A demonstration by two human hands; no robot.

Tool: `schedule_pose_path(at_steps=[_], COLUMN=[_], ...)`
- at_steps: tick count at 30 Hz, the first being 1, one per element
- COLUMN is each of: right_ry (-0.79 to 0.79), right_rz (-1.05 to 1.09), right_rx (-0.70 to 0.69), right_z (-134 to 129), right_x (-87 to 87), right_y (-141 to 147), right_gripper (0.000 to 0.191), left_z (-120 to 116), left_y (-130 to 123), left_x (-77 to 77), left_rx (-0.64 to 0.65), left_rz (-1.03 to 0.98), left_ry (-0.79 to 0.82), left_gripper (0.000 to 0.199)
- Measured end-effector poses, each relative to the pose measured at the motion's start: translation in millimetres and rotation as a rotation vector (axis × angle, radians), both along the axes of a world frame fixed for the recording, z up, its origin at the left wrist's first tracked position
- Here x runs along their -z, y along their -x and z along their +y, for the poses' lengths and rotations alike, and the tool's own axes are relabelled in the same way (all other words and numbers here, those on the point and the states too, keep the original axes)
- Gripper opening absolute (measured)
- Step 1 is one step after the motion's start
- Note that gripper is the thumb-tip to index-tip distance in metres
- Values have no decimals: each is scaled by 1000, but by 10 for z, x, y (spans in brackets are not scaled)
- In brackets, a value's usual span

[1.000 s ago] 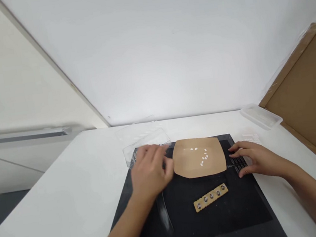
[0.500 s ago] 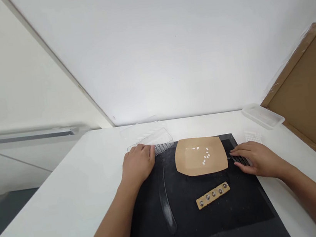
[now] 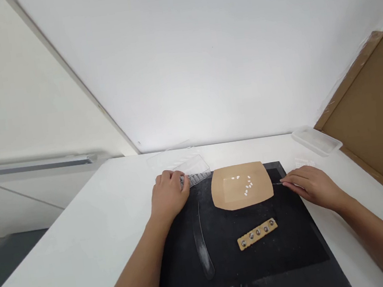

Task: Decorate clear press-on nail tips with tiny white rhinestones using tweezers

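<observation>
My left hand (image 3: 170, 194) is curled over the near left corner of a clear plastic case (image 3: 196, 168), which has a row of small compartments along its near side. My right hand (image 3: 313, 187) has thumb and fingers pinched together on a thin tool (image 3: 277, 183). Only its slim tip shows, pointing left; the rest is hidden by the hand. Just left of that tip is a tan paper tray (image 3: 234, 198) with several small white oval pieces (image 3: 248, 186) in it. A tan strip (image 3: 257, 234) bearing several round metallic studs lies nearer to me.
A dark curved strip (image 3: 202, 250) lies on the black mat (image 3: 287, 253), left of the studded strip. At the back right stand a translucent shallow container (image 3: 317, 141) and, beside it, a cardboard panel (image 3: 378, 114). A clear lid-like sheet (image 3: 165, 157) lies behind the case.
My right hand has closed from a looser, spread grip into a pinch on the thin tool. My left hand has shifted slightly right along the case.
</observation>
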State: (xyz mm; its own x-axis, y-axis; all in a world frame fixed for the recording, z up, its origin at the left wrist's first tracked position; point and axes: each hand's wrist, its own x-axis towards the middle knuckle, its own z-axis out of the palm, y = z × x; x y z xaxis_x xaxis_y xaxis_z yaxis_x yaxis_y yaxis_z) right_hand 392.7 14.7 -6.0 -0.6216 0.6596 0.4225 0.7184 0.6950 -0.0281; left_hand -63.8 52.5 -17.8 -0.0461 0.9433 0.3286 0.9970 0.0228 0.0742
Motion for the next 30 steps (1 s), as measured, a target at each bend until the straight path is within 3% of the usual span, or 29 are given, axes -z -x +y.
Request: schedule_pose_path(at_steps=[8,16,20,25,30], right_ry=[8,-102,-40,174,265], right_rz=[264,711,694,471,316], right_rx=[172,667,772,696,565], right_z=[22,192,308,366,359], right_x=[-92,-87,-10,70,148], right_y=[-214,-638,-874,-1000,-930], right_gripper=[20,33,37,32,32], left_z=[12,29,23,16,12], left_y=[3,14,10,8,5], left_x=[3,24,24,14,7], left_rx=[-6,-5,9,10,4], left_rz=[-28,13,54,81,88], left_ry=[-33,6,38,57,54], left_gripper=[40,45,48,49,48])
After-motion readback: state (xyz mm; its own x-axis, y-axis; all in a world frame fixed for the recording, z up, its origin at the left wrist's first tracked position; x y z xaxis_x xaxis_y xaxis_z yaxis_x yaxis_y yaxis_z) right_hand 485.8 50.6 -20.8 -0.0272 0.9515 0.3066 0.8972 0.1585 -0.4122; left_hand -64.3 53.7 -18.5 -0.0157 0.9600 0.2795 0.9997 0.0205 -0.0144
